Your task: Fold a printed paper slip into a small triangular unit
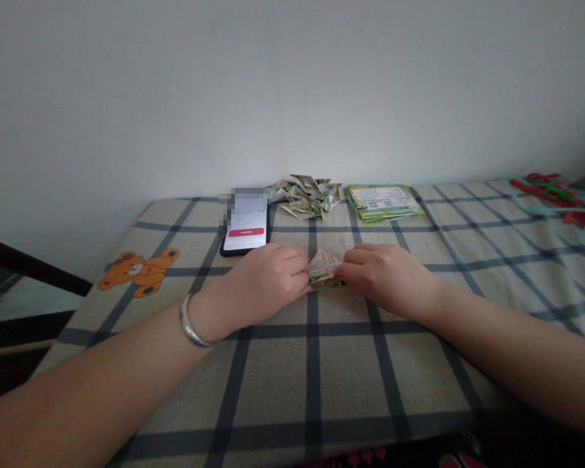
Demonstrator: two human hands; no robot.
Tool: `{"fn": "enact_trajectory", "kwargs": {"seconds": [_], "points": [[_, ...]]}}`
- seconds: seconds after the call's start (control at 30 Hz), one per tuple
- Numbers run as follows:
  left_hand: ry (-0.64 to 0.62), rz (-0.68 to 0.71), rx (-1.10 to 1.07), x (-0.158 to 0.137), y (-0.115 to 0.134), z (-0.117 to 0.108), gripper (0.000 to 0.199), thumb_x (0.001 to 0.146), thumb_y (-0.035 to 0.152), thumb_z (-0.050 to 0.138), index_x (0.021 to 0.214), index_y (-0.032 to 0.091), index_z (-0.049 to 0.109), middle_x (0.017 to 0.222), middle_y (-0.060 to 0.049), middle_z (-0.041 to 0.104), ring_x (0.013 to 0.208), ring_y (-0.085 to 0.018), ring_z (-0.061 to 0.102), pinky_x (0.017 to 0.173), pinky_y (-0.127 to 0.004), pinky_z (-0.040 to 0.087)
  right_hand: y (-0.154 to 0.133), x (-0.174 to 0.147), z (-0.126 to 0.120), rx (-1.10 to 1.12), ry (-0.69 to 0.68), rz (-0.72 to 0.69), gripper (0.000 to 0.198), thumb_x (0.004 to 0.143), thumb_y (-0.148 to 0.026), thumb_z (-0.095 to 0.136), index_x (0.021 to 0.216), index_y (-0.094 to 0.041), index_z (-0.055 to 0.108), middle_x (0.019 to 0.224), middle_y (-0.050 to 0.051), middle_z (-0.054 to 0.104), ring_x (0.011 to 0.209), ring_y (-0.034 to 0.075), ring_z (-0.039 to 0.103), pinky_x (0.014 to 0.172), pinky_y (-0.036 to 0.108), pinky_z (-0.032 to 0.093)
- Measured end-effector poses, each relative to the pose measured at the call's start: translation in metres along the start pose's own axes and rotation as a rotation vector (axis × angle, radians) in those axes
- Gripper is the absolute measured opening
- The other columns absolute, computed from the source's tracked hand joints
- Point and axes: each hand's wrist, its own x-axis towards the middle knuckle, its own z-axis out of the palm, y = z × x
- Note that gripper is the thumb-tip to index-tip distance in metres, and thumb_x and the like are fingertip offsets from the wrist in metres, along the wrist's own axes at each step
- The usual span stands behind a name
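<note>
And here you are, both hands in close together over the table [277,383], well in from its near edge; your left hand [273,276], with a silver bangle [191,322] at the wrist, has its fingers drawn in narrow on the left side of the folded paper [323,266]; your right hand [385,273] is pinched just as narrow on the right side, fingertips over the print; the paper rises to a point between them, green showing along its lower side; whether it touches the checked cloth, I cannot tell; beyond your left hand lies the phone [246,224], screen lit with a red bar, towards the far left corner; just right of it, by the far edge, a heap of folded pieces [305,198] in the same sort of print; further right along that edge, a stack of green printed sheets [384,203], lying flat; over near the left edge, an orange bear figure [139,273]; and well off to the right, by the far edge, a tangle of red, green and pale blue strips [565,201]
</note>
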Motion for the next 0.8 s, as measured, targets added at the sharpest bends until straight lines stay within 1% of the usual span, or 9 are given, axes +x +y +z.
{"fn": "enact_trajectory", "kwargs": {"seconds": [0.1, 0.27, 0.37, 0.53, 0.63, 0.73, 0.8], "points": [[-0.028, -0.013, -0.013, 0.000, 0.004, 0.000, 0.020, 0.092, 0.025, 0.055, 0.082, 0.015, 0.069, 0.083, -0.008, 0.068, 0.091, -0.020, 0.063, 0.083, -0.037, 0.053, -0.002, 0.000, -0.001, 0.033, -0.009, 0.048, 0.013, 0.088, -0.013, 0.056, 0.081, -0.018, 0.066, 0.074, 0.003, 0.062, 0.066, 0.015, 0.053, 0.059, 0.029, 0.032], [-0.025, -0.178, -0.074, 0.003, 0.009, 0.002, 0.024, 0.090, 0.031, 0.060, 0.077, 0.014, 0.069, 0.083, -0.008, 0.067, 0.092, -0.023, 0.063, 0.082, -0.038, 0.053, -0.001, 0.006, 0.001, 0.164, 0.010, 0.128, 0.015, 0.088, -0.016, 0.057, 0.082, -0.018, 0.070, 0.075, 0.003, 0.064, 0.069, 0.015, 0.055, 0.062, 0.027, 0.034], [0.012, -0.254, -0.134, 0.005, 0.009, 0.004, 0.023, 0.089, 0.030, 0.061, 0.073, 0.014, 0.068, 0.083, -0.007, 0.067, 0.093, -0.022, 0.061, 0.083, -0.037, 0.052, -0.001, 0.011, 0.002, 0.228, 0.018, 0.170, 0.015, 0.087, -0.015, 0.057, 0.082, -0.017, 0.071, 0.078, 0.004, 0.065, 0.073, 0.015, 0.056, 0.065, 0.027, 0.036], [0.057, -0.299, -0.171, 0.008, 0.006, 0.007, 0.024, 0.089, 0.026, 0.060, 0.069, 0.014, 0.065, 0.079, -0.006, 0.066, 0.095, -0.023, 0.059, 0.087, -0.039, 0.050, -0.001, 0.015, 0.006, 0.277, 0.040, 0.202, 0.019, 0.090, -0.017, 0.052, 0.077, -0.014, 0.066, 0.076, 0.005, 0.062, 0.072, 0.015, 0.055, 0.067, 0.027, 0.037], [0.052, -0.316, -0.190, 0.008, 0.004, 0.010, 0.023, 0.089, 0.026, 0.061, 0.070, 0.015, 0.064, 0.081, -0.005, 0.066, 0.095, -0.022, 0.057, 0.089, -0.040, 0.048, -0.001, 0.015, 0.007, 0.289, 0.052, 0.214, 0.017, 0.090, -0.019, 0.052, 0.081, -0.015, 0.066, 0.077, 0.005, 0.063, 0.073, 0.015, 0.055, 0.068, 0.027, 0.037], [0.046, -0.320, -0.192, 0.008, 0.003, 0.013, 0.023, 0.089, 0.027, 0.061, 0.070, 0.015, 0.064, 0.082, -0.005, 0.065, 0.096, -0.022, 0.055, 0.090, -0.040, 0.047, -0.001, 0.015, 0.010, 0.301, 0.073, 0.199, 0.018, 0.091, -0.029, 0.054, 0.088, -0.017, 0.068, 0.079, 0.004, 0.063, 0.075, 0.016, 0.055, 0.066, 0.027, 0.036], [0.042, -0.321, -0.186, 0.009, 0.003, 0.014, 0.022, 0.089, 0.026, 0.061, 0.071, 0.015, 0.065, 0.082, -0.005, 0.065, 0.097, -0.022, 0.054, 0.091, -0.040, 0.046, 0.001, 0.015, 0.013, 0.326, 0.087, 0.203, 0.021, 0.092, -0.034, 0.055, 0.088, -0.019, 0.069, 0.079, 0.003, 0.063, 0.075, 0.015, 0.055, 0.065, 0.027, 0.035]]}}
